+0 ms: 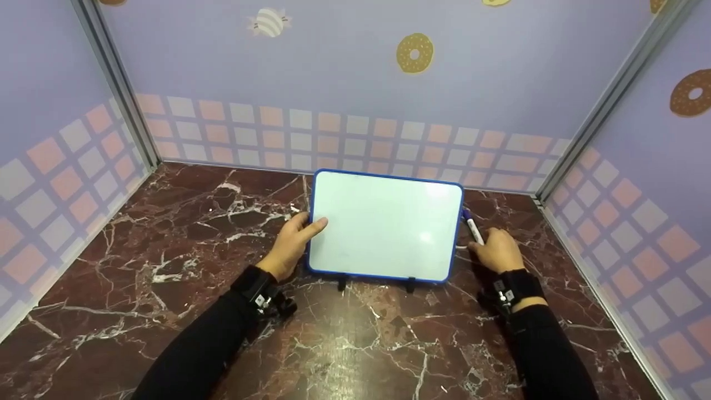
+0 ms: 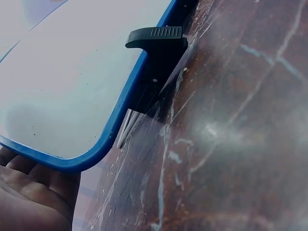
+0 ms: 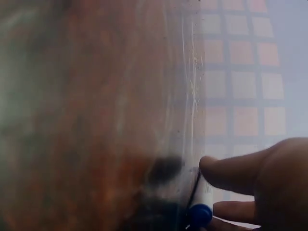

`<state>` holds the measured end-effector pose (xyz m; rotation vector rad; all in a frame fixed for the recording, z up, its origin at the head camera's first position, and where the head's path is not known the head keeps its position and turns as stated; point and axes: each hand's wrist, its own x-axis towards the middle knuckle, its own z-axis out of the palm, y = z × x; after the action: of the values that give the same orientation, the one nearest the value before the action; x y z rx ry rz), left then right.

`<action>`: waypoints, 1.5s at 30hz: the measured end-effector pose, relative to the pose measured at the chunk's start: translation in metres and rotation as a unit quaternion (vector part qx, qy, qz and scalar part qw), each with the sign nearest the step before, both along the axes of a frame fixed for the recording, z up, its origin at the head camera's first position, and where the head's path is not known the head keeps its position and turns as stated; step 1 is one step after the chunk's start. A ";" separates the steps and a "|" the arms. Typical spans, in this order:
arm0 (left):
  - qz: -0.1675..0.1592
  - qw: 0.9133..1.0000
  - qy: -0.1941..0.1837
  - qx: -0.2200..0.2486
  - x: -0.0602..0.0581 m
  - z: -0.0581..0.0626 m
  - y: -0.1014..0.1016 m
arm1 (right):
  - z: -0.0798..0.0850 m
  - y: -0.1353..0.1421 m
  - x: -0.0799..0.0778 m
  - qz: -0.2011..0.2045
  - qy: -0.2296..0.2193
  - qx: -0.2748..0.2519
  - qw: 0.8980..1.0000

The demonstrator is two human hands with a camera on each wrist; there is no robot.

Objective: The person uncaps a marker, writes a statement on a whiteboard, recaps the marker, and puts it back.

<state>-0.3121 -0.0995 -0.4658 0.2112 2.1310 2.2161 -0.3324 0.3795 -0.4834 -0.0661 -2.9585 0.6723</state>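
Observation:
A small whiteboard (image 1: 383, 228) with a blue frame stands tilted back on the table, its white face bare of writing. Two black feet (image 1: 411, 284) clip onto its lower edge; one black foot (image 2: 154, 53) shows large in the left wrist view. My left hand (image 1: 289, 241) grips the board's left edge, thumb on the front and fingers behind the frame. To the right of the board, my right hand (image 1: 501, 250) pinches a white marker (image 1: 473, 232) between thumb and fingers. The marker's blue cap (image 3: 199, 215) points away from me, near the board's right edge.
The dark red marbled table (image 1: 166, 333) reaches back to a lilac wall (image 1: 344, 66) with pink and white squares and doughnut pictures. Side walls (image 1: 639, 183) with grey metal corner posts (image 1: 605, 105) enclose the table left and right.

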 end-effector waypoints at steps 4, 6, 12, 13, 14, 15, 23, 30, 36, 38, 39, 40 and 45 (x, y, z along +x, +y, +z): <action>-0.005 1.000 -0.001 0.004 -0.001 0.000 0.000 | -0.001 0.001 -0.001 0.009 0.014 0.006 1.000; -0.007 1.000 -0.002 0.015 0.000 0.000 -0.001 | -0.002 0.001 -0.002 0.012 0.020 0.006 1.000; -0.008 0.999 -0.006 0.047 0.001 0.001 -0.003 | 0.004 0.003 -0.004 0.006 0.008 -0.024 1.000; -0.008 0.999 -0.007 0.051 0.001 0.001 -0.004 | 0.006 0.003 -0.004 0.002 0.000 -0.039 0.999; -0.009 0.999 -0.006 0.052 0.002 0.001 -0.004 | 0.009 0.003 -0.003 -0.004 -0.007 -0.056 0.998; -0.009 0.998 -0.006 0.054 0.002 0.001 -0.004 | 0.012 0.003 -0.002 -0.010 -0.011 -0.073 0.997; -0.007 0.999 -0.001 0.047 0.002 0.003 -0.002 | 0.050 -0.005 0.010 -0.068 0.041 -0.228 0.970; -0.006 0.999 0.004 0.040 0.001 0.004 -0.002 | 0.090 -0.031 0.028 -0.040 0.123 -0.449 0.884; -0.016 0.999 0.007 0.042 0.000 0.010 -0.005 | 0.109 -0.063 0.049 0.041 0.135 -0.506 0.851; -0.007 0.999 0.008 0.038 -0.001 0.014 -0.007 | 0.112 -0.071 0.056 0.068 0.134 -0.506 0.849; -0.002 0.999 0.012 0.036 -0.002 0.017 -0.009 | 0.113 -0.075 0.059 0.079 0.134 -0.504 0.849; 0.006 0.999 0.017 0.033 -0.003 0.020 -0.010 | 0.114 -0.079 0.062 0.089 0.133 -0.503 0.849; 0.050 0.995 0.072 0.039 -0.006 0.040 -0.021 | 0.117 -0.094 0.070 0.119 0.130 -0.499 0.849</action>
<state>-0.3182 -0.1209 -0.4255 0.2824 2.1733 2.4119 -0.2621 0.2857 -0.3666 0.2869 -2.0610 1.9783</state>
